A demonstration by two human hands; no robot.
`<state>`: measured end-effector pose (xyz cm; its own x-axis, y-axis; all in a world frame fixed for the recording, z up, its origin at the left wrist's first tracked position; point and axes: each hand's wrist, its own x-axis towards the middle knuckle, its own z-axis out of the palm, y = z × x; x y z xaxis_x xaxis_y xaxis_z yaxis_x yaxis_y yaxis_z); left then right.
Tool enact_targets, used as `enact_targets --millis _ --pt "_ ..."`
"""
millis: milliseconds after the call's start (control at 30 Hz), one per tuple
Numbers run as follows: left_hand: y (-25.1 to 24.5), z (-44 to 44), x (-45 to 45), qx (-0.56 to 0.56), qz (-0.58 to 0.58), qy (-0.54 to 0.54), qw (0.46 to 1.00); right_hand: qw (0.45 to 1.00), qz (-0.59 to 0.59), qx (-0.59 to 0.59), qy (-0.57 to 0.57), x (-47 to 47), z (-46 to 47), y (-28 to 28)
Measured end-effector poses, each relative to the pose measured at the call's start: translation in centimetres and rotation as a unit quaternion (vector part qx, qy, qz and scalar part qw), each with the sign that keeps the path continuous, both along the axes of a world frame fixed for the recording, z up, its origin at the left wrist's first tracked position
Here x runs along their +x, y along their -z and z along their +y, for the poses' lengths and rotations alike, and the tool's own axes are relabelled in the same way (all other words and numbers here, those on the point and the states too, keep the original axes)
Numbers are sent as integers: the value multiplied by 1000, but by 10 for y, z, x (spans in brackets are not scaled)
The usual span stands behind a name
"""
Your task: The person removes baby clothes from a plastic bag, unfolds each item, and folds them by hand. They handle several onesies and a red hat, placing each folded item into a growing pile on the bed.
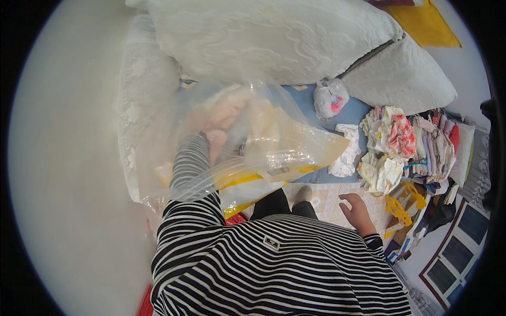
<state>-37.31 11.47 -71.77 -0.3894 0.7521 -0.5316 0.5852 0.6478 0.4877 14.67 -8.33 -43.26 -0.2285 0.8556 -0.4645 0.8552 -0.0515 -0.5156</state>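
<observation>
My left arm reaches inside a large clear plastic bag (290,136) with a zip-like edge and yellow bands. Through the film my left hand (216,141) shows blurred, against pale pink and cream items (227,112) that look like cloth. The plastic hides its fingers, so I cannot tell whether it grips anything. Out to the right, my right hand (357,213) hangs above the floor with nothing in it, thumb and fingers apart. A white printed garment (344,152) lies on the blue bed surface just past the bag's right corner.
Large, pale, stuffed bundles (276,39) stand along the back. A tied white plastic bag (331,98) sits before them. Rightward are heaped clothes (389,146) and a row of folded garments (435,138). A yellow-and-white piece of furniture (403,205) stands beyond my right hand.
</observation>
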Motion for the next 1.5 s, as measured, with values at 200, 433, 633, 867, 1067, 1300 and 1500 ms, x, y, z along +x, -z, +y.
enact_targets --millis 200,433,633,867,1067,1300,1500 --pt "-91 -9 1 106 -97 -68 987 998 -1 62 22 12 6 -13" --pt "-270 -94 55 176 -183 -138 957 994 50 99 20 22 12 -35" --pt "-347 -152 104 139 -286 -181 931 984 156 85 32 32 27 -51" --pt "-412 -175 107 77 -170 48 981 946 315 77 -11 73 51 -77" --pt "-508 -242 142 383 -338 -165 844 935 351 32 -41 123 69 -103" --pt "-614 -267 214 454 -389 -12 801 892 358 55 -269 91 90 -165" --pt "-665 -294 258 522 -449 107 718 845 443 189 -234 2 59 -178"
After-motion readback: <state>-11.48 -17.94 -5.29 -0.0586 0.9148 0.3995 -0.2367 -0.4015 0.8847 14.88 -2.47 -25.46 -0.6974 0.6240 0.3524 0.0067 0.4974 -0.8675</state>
